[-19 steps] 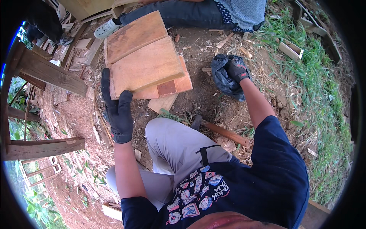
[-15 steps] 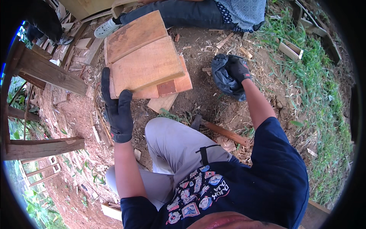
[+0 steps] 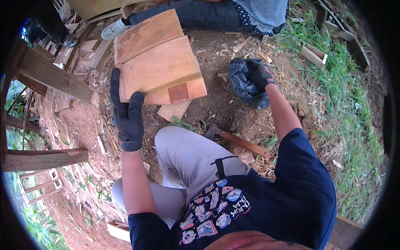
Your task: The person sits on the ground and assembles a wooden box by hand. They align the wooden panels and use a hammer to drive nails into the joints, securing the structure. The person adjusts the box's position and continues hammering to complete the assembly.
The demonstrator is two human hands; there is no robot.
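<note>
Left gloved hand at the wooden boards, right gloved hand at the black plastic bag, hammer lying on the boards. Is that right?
The hammer is misplaced: the head view shows it on the ground beside the person's leg, not on the wooden boards. The left gloved hand at the boards and right gloved hand at the black plastic bag are correct.

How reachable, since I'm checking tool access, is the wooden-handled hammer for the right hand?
Probably yes: the hammer's wooden handle lies close by, uncovered, though the right hand would likely have to leave the black plastic bag first.
</note>
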